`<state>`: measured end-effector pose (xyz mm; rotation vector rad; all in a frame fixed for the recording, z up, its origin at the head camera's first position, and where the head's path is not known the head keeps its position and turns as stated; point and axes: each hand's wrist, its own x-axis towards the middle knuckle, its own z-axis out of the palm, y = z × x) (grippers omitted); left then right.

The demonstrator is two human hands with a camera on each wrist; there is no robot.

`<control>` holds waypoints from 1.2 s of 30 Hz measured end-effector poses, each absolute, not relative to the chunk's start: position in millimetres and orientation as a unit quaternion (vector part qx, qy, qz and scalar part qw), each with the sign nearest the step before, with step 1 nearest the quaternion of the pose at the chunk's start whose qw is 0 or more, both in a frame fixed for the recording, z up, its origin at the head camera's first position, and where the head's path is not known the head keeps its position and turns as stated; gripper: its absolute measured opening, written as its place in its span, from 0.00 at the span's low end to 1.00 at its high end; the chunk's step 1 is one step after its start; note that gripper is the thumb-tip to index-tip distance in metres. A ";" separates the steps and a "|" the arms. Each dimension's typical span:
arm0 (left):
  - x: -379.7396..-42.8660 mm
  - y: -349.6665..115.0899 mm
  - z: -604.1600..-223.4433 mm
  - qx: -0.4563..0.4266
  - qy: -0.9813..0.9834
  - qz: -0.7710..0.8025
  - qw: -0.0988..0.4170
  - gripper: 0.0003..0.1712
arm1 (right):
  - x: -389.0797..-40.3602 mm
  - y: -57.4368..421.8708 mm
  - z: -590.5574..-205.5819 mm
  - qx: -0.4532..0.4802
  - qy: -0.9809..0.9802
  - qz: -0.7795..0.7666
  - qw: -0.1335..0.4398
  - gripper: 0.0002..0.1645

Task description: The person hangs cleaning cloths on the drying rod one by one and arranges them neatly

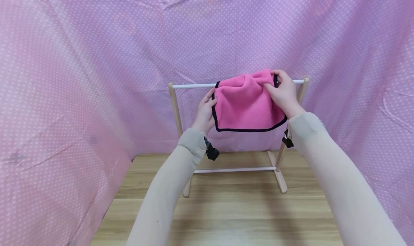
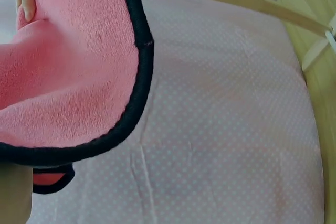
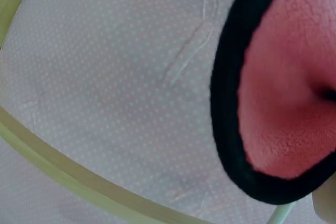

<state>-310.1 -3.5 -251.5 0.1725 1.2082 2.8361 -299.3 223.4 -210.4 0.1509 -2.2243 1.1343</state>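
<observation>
A pink fleece cloth (image 1: 244, 109) with black edging hangs over the white top rod (image 1: 194, 86) of a wooden rack, bunched into folds along its upper part. My left hand (image 1: 204, 114) grips the cloth's left edge just below the rod. At the upper right, my right hand (image 1: 285, 94) pinches the cloth between thumb and fingers. The left wrist view shows a rounded cloth corner (image 2: 94, 98) and the other hand's fingers (image 2: 27, 3) at the top left. A black-edged corner (image 3: 283, 145) fills the right side of the right wrist view.
The rack's wooden legs (image 1: 176, 111) stand on a wood-grain tabletop (image 1: 245, 217), joined low down by a white lower rod (image 1: 236, 170). Pink polka-dot fabric (image 1: 129, 41) hangs behind and at both sides. Black wrist devices (image 1: 211, 152) sit under both cuffs.
</observation>
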 end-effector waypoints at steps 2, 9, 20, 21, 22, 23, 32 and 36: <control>-309.8 -5.7 -250.3 0.061 0.378 0.924 0.018 0.28 | -299.0 224.3 -209.9 0.055 -0.839 0.440 0.315 0.24; -317.3 -22.6 -227.5 0.113 0.385 0.916 -0.029 0.29 | -301.8 224.0 -204.8 0.038 -0.843 0.426 0.327 0.26; -331.9 -44.3 -186.9 0.188 0.409 0.887 -0.100 0.27 | -305.8 208.4 -198.5 0.048 -0.850 0.422 0.313 0.30; -332.4 -44.8 -184.9 0.193 0.412 0.885 -0.099 0.27 | -305.2 208.5 -198.8 0.050 -0.851 0.423 0.306 0.30; -332.8 -45.3 -183.5 0.193 0.417 0.883 -0.097 0.27 | -304.7 209.1 -199.1 0.049 -0.854 0.423 0.299 0.31; -332.9 -46.0 -183.0 0.188 0.425 0.881 -0.092 0.26 | -303.7 209.8 -199.4 0.048 -0.859 0.420 0.290 0.31; -328.3 -54.3 -200.0 0.104 0.534 0.839 -0.030 0.26 | -295.5 221.7 -200.3 0.025 -0.890 0.400 0.220 0.36; -326.5 -59.4 -207.1 0.105 0.565 0.818 -0.031 0.26 | -293.9 228.3 -201.9 0.022 -0.887 0.409 0.214 0.39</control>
